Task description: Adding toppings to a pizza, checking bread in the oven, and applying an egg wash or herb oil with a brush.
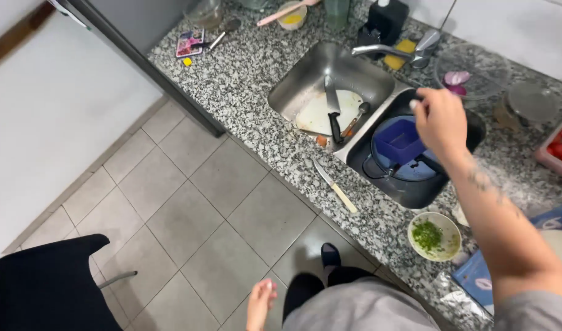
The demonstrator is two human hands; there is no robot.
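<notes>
My right hand [441,121] is raised over the right basin of the double sink [305,76], fingers curled; whether it holds something small is unclear. Below it sits a dark pot [416,184] with a blue lid and a blue square container [398,141]. My left hand [260,300] hangs by my side over the tiled floor, fingers loosely apart and holding nothing. In the left basin a white cutting board [317,113] lies with a black-handled knife [333,110] on it.
A light-handled knife [335,185] lies on the granite counter [244,73] near its front edge. A bowl of chopped herbs [434,236] sits at the right. A glass bowl with onion [468,73], a tomato tray [560,147] and the tap [403,52] stand behind. A black chair [48,285] is at lower left.
</notes>
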